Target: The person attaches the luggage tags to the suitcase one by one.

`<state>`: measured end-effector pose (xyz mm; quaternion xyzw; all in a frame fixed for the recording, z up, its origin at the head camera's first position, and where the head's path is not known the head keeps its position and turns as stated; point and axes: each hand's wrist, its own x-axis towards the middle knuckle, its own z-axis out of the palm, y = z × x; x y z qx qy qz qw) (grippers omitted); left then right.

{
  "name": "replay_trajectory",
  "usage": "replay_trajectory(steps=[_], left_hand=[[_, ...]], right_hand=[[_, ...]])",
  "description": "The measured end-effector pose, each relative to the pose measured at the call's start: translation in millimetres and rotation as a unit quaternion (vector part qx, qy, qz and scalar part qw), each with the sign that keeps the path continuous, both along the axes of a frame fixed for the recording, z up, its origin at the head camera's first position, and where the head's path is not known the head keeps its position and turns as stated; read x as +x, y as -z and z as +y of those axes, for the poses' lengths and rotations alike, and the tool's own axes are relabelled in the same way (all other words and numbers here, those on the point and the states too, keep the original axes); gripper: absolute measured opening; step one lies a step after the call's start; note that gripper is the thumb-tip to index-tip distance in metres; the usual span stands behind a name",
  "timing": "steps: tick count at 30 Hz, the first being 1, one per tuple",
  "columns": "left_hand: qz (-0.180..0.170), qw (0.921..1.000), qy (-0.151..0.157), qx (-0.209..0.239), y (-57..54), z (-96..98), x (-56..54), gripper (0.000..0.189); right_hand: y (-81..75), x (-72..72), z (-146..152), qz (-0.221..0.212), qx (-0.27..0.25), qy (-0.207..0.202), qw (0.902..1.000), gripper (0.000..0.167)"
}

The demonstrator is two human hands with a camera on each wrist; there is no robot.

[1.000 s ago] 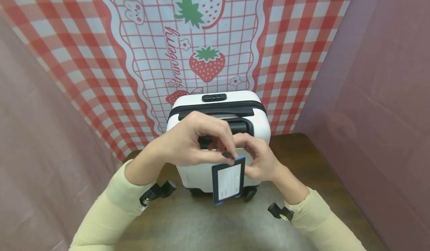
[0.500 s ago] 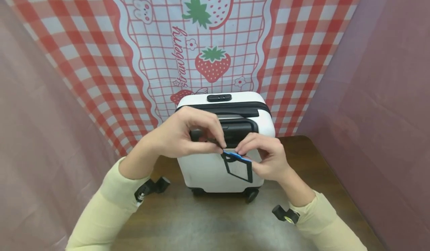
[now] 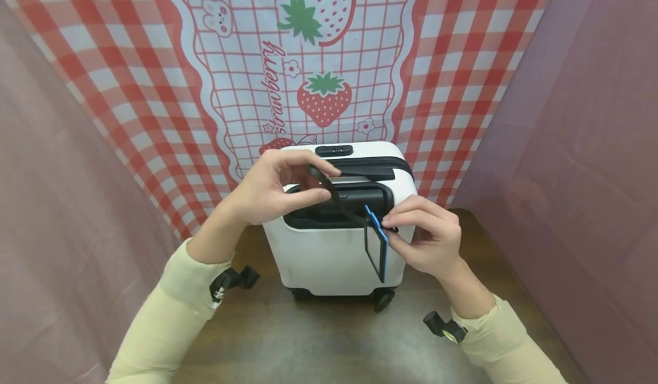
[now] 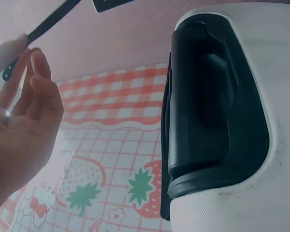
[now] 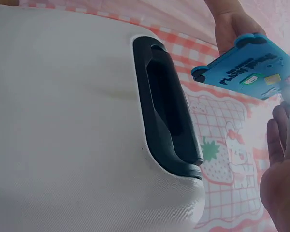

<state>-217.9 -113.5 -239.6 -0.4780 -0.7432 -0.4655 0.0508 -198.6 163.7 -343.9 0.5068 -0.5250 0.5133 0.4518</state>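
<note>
Head view first, and we have a white suitcase (image 3: 329,261) upright on the brown worktop (image 3: 319,338), with both hands busy before it! Our left hand (image 3: 269,187) is at the suitcase's upper left, thumb and fingers slightly parted, the black strap (image 3: 324,179) held between them. We follow that strap across to the luggage tag (image 3: 375,250), dark-framed and blue-edged, up in front of the suitcase's right side, off the worktop. And there's our right hand (image 3: 432,232) by the suitcase's right side, fingers narrow, pinching the tag by its edge! Behind the suitcase we see a red-and-white checked cloth (image 3: 324,30) printed with strawberries.

Over to the left wrist: left of the suitcase and its black handle (image 4: 198,106), the strap's end pokes past our left thumb, and a corner of the tag peeks in.

Right wrist, and we get the tag's blue, lettered back, beyond the suitcase's handle; glare hides the right fingertips, so we cannot tell their grip from here.
</note>
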Motion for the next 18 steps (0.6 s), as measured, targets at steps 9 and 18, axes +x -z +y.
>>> replay_trajectory(steps=[9, 18], left_hand=[[-0.007, 0.9952, -0.077, 0.06, 7.2, 2.1, -5.6, 0.042], [0.099, 0.9647, -0.243, 0.02, 27.8, -11.0, -24.7, 0.038]], right_hand=[[-6.7, 2.3, 6.5, 0.033, -0.011, 0.067, 0.9972, 0.024], [-3.4, 0.2, 15.1, -0.011, -0.046, 0.18, 0.9825, 0.029]])
